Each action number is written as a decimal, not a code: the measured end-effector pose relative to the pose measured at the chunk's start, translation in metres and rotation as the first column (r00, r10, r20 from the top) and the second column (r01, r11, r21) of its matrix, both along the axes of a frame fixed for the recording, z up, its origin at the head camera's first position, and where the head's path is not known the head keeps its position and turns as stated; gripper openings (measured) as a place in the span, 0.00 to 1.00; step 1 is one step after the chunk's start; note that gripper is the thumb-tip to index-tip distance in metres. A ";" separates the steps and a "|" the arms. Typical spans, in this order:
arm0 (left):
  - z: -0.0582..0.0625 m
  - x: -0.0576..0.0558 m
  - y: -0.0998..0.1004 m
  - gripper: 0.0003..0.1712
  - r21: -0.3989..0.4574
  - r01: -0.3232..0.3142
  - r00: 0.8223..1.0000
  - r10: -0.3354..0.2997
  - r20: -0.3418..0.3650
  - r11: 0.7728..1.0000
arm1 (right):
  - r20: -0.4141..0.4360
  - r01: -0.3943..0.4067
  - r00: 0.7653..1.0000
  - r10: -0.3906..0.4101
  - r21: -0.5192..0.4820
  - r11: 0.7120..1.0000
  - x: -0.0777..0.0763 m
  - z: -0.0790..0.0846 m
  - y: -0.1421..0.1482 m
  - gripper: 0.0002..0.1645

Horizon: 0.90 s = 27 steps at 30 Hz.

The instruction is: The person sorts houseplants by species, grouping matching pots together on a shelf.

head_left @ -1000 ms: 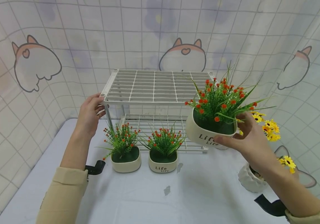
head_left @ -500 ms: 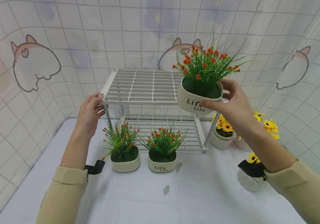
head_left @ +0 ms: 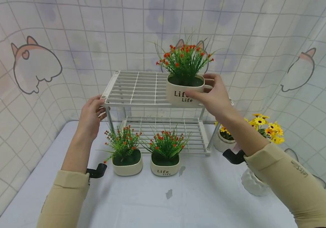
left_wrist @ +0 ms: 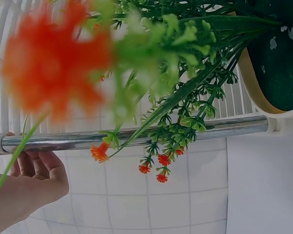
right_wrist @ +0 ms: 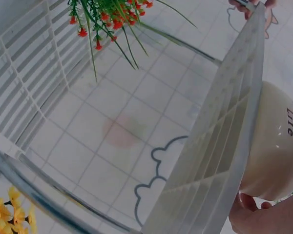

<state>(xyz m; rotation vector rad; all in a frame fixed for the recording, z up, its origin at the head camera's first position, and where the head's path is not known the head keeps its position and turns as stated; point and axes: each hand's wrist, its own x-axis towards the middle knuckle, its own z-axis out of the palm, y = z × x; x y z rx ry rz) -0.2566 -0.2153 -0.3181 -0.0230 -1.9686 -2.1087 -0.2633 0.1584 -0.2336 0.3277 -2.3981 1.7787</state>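
In the head view, my right hand (head_left: 217,96) grips an oval cream pot (head_left: 177,95) of artificial red flowers and grass, marked "Life". Its thumb lies across the front and the fingers go behind the right end. The pot is upright at the front of the upper shelf of a white wire rack (head_left: 137,91). The right wrist view has the pot (right_wrist: 273,146) right against that shelf; whether it bears weight I cannot tell. My left hand (head_left: 90,115) holds the rack's front left corner, fingers round the post, also seen in the left wrist view as a hand (left_wrist: 31,190) at the metal post (left_wrist: 136,139).
Two similar red-flowered pots, a left one (head_left: 127,166) and a right one (head_left: 165,166), stand on the white-covered table before the rack's lower shelf (head_left: 194,139). Right of the rack are yellow-flowered pots, including a white pot (head_left: 222,144) and a ribbed white pot (head_left: 254,183).
My right hand has carried the flower pot up and leftward, from in front of the rack's right side to the upper shelf. The left hand stays on the rack corner.
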 end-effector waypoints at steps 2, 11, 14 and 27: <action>0.000 0.000 0.000 0.30 0.001 0.000 1.000 0.000 0.001 1.000 | -0.004 0.004 1.000 -0.004 0.010 1.000 -0.004 -0.002 -0.005 0.52; 0.000 0.000 0.001 0.30 0.006 -0.002 1.000 0.002 0.000 1.000 | -0.024 0.016 1.000 -0.015 0.066 0.998 -0.015 -0.005 -0.026 0.51; 0.000 0.000 0.002 0.30 0.010 -0.002 1.000 0.002 0.004 1.000 | -0.034 0.009 0.999 -0.007 0.072 0.997 -0.020 -0.006 -0.032 0.51; 0.000 0.001 0.002 0.29 0.011 -0.010 1.000 0.010 -0.002 1.000 | -0.055 -0.017 0.998 0.021 0.079 0.997 -0.034 -0.004 -0.079 0.48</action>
